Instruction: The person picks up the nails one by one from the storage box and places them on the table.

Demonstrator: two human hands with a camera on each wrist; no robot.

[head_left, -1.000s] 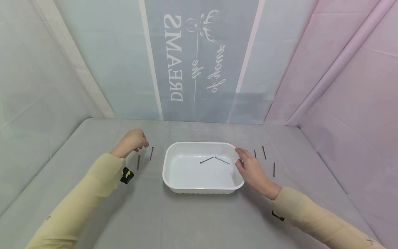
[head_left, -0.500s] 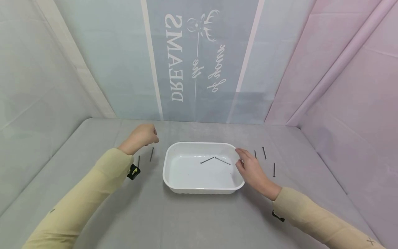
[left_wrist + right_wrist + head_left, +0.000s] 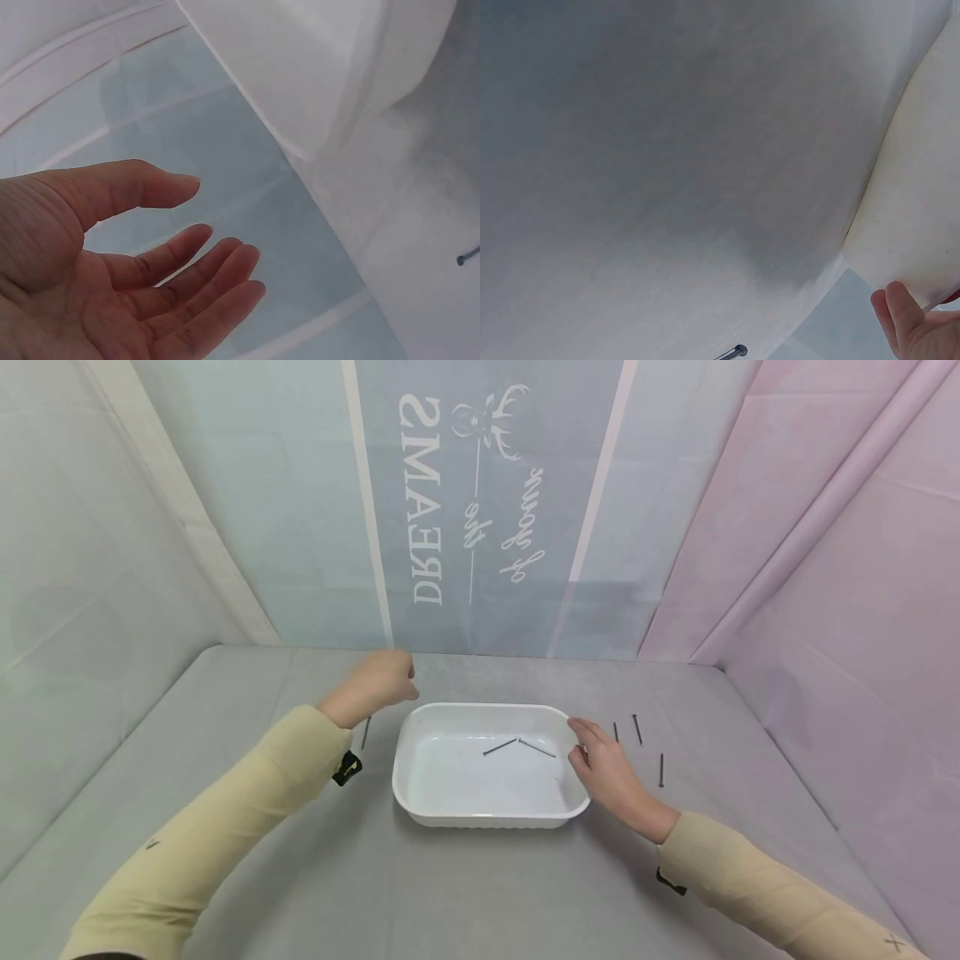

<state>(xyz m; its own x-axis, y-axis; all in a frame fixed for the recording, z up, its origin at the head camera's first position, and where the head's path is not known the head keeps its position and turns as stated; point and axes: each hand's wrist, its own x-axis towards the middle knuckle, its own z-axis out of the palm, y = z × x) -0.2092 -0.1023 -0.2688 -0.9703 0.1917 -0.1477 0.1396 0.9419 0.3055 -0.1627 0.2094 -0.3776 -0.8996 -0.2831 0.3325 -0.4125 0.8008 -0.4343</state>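
A white rectangular dish [image 3: 491,816] sits on the grey table with two thin dark nails [image 3: 500,747] lying in it. My left hand [image 3: 378,683] is just beyond the dish's back left corner. In the left wrist view its fingers [image 3: 206,319] are loosely bent, thumb apart, and nothing is held. My right hand [image 3: 611,777] holds the dish's right end by the rim. The right wrist view has its fingers [image 3: 904,307] against the outer wall, the thumb mostly hidden behind it.
One nail [image 3: 366,732] lies left of the dish, partly behind the left forearm. Off to the right are a slanted nail [image 3: 637,729], another nail [image 3: 662,770] and one partly covered by the right hand. A printed cloth backdrop [image 3: 480,610] rises behind the table.
My left hand has moved right and a little farther back, from above the left nails to the dish's back left corner. The right hand and dish stay put.
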